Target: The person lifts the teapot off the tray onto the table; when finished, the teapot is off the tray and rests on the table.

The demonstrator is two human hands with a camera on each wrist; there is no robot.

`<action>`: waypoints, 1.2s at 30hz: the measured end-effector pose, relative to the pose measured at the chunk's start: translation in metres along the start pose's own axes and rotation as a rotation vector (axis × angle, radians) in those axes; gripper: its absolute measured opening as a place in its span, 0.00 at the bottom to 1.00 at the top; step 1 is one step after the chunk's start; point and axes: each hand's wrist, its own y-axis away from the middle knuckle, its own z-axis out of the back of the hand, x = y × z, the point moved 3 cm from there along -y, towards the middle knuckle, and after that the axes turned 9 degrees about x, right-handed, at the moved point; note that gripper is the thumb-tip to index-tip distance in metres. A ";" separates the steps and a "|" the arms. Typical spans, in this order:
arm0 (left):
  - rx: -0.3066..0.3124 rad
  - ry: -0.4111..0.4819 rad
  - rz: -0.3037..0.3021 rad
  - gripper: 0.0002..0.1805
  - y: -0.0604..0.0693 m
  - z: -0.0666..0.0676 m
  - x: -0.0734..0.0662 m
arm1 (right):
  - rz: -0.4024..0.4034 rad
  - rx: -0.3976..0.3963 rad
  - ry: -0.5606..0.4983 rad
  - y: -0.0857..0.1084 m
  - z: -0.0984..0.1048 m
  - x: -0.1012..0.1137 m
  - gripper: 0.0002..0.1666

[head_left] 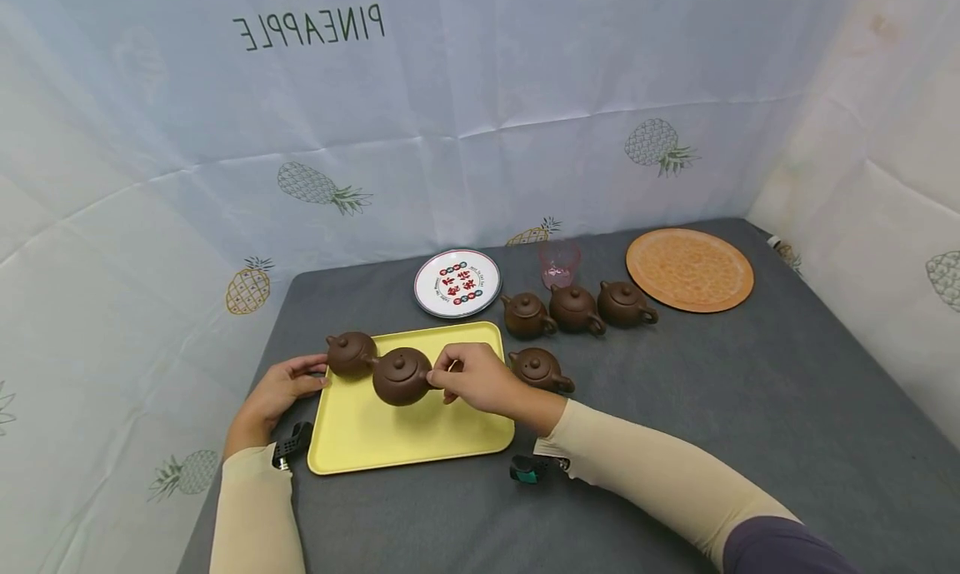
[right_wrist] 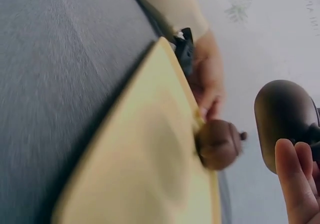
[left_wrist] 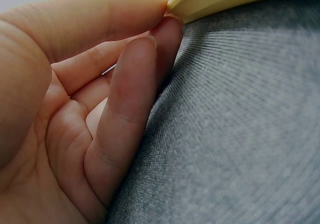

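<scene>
My right hand point(head_left: 480, 379) pinches the handle of a dark brown teapot point(head_left: 401, 376). In the right wrist view this teapot point(right_wrist: 282, 119) hangs above the yellow tray point(right_wrist: 125, 149), which carries a soft shadow. Another brown teapot point(head_left: 350, 355) stands on the tray point(head_left: 360, 449) at its far left corner; the held teapot's spout overlaps it in the head view. My left hand point(head_left: 281, 391) is at the tray's left edge. In the left wrist view the left hand point(left_wrist: 100, 98) pinches the tray's rim point(left_wrist: 200, 3) between thumb and fingers.
Right of the tray stands a brown teapot point(head_left: 538, 369); behind it are three more, the left one point(head_left: 527, 316), the middle one point(head_left: 573, 309) and the right one point(head_left: 624, 304). Farther back are a white plate point(head_left: 457, 284), a pink glass point(head_left: 559, 263) and an orange round mat point(head_left: 690, 270).
</scene>
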 end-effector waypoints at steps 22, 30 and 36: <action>0.001 -0.018 0.005 0.34 0.002 0.000 0.001 | -0.051 -0.213 0.054 0.073 0.087 0.022 0.07; -0.001 -0.018 0.001 0.34 0.001 -0.001 0.000 | -0.040 -0.273 0.055 0.097 0.121 -0.014 0.10; 0.003 -0.026 -0.012 0.34 0.002 -0.001 -0.002 | -0.051 -0.323 0.104 0.118 0.137 -0.027 0.10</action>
